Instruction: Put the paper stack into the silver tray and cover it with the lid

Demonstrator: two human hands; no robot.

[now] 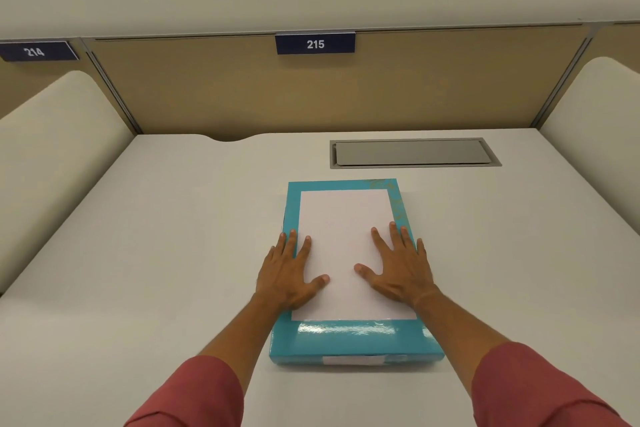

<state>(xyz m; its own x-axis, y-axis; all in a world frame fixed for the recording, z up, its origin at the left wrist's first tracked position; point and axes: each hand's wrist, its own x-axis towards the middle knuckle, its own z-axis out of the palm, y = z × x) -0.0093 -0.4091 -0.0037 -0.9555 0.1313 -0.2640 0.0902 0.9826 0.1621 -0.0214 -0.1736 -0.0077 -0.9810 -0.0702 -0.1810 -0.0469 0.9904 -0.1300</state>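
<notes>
A white paper stack point(341, 218) lies on top of a glossy teal box point(349, 340) in the middle of the desk. My left hand point(289, 276) rests flat on the paper's left edge, fingers spread, with the outer fingers over the teal border. Flat on the right side of the sheet is my right hand point(398, 270), also spread. Neither hand grips anything. Beyond the box, a silver tray point(415, 166) is recessed into the desk, and a grey lid point(412, 152) lies flat within its frame.
The white desk point(156, 253) is bounded by a tan partition point(277, 94) at the back with a "215" label point(315, 44). Cream side dividers point(52, 156) stand left and right. A cable notch point(228, 138) cuts the desk's far edge.
</notes>
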